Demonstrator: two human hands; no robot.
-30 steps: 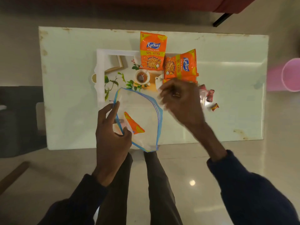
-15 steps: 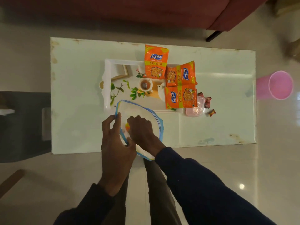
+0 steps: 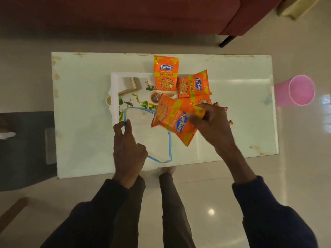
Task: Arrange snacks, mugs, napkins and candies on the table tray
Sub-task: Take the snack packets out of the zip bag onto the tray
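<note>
My right hand point(image 3: 213, 127) grips an orange Kurkure snack packet point(image 3: 172, 119), held tilted over the near right part of the white printed tray point(image 3: 114, 86). My left hand point(image 3: 128, 149) pinches the blue rim of a clear zip bag point(image 3: 152, 138) that lies open at the tray's near edge. Two more Kurkure packets lie at the tray's far right: one upright point(image 3: 166, 73), one turned sideways point(image 3: 193, 85). A third packet point(image 3: 200, 101) is mostly hidden under the held one. Small candies point(image 3: 230, 122) peek out behind my right hand.
The tray sits on a white glossy table point(image 3: 241, 113). A pink bucket point(image 3: 297, 90) stands on the floor to the right. A red sofa point(image 3: 143, 15) runs along the far side. A dark seat point(image 3: 26, 149) is at the left. My legs are below the table's near edge.
My right hand went into the zip bag, drew out an orange snack packet and carried it up and right over the tray. The left hand kept hold of the bag's rim.
</note>
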